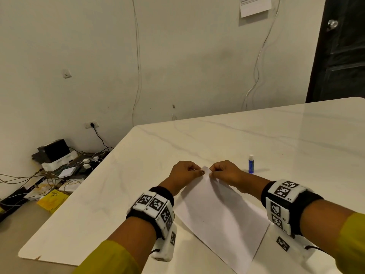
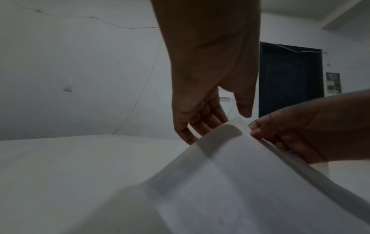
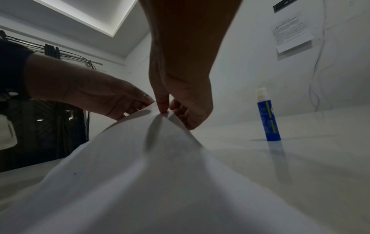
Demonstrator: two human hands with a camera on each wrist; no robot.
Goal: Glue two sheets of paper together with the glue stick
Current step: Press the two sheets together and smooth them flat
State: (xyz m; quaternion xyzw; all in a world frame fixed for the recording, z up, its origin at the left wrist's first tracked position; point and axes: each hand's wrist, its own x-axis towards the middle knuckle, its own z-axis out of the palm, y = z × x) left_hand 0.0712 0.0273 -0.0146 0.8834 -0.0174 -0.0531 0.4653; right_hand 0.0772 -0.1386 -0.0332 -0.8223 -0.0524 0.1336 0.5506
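While my forearms lay stretched out over the marble-patterned table [image 1: 227, 135], that pale slab filled most of what I saw, with its rounded near-left corner hanging over a floor strewn with cables, white adapters and a yellow packet [image 1: 52, 199]. Behind it rose a cream wall [image 1: 177, 56] with thin wires running down it, a printed notice [image 1: 254, 5] pinned near the top and a dark door [image 1: 341, 50] at the far right. On the table, angled between my arms, lay the white paper [image 1: 221, 216]; its near end rested flat while its far corner was lifted off the surface, and the left wrist view showed a second edge running just under the top one at the right side, so two sheets were stacked there. My yellow-green sleeves and the black wrist bands with their black-and-white marker blocks [image 1: 156, 204] framed the paper on either side. My left hand [image 1: 185, 174] and my right hand [image 1: 227, 173] met at that raised corner, close together and almost touching; each had its fingers curled, the thumb and fingertips of both nipping the paper's edge. From the right wrist view my right thumb [image 3: 162, 102] pressed down on the corner, making the sheet bulge up beneath it. Just beyond and to the right of my right hand, apart from the paper, the blue glue stick [image 1: 251, 164] stood upright on the table, its white cap [image 3: 261, 93] on.
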